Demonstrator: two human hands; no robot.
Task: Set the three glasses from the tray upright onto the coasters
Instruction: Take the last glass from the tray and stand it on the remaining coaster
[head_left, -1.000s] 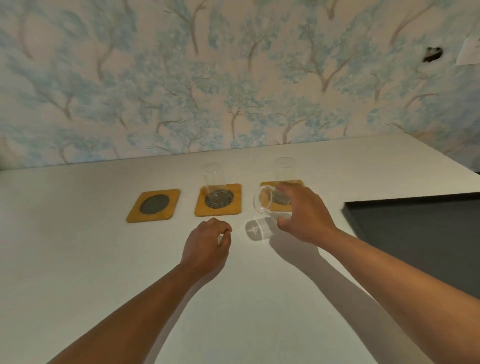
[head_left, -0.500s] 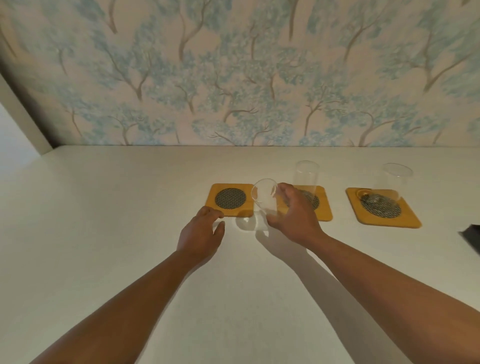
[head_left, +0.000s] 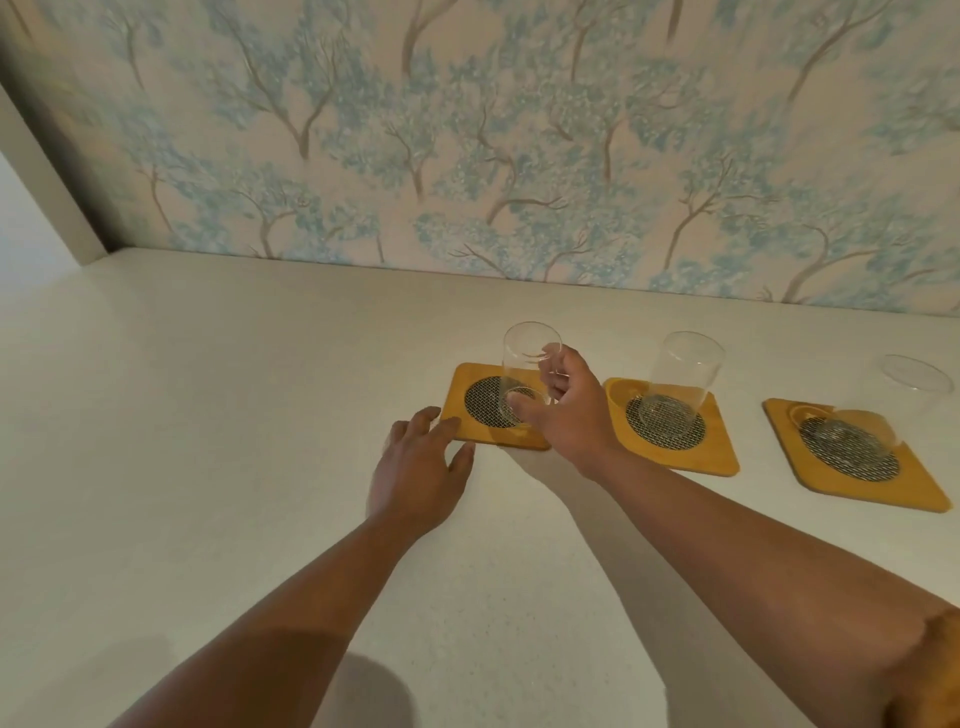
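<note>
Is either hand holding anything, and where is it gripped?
The right hand grips the leftmost glass by its side wall. The left hand holds nothing.

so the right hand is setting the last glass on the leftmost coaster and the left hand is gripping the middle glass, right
Not quite. In the head view the left hand grips nothing: it lies flat on the counter, fingers at the edge of the leftmost coaster. The rest holds: the right hand has its grip on the last glass over that coaster.
</note>
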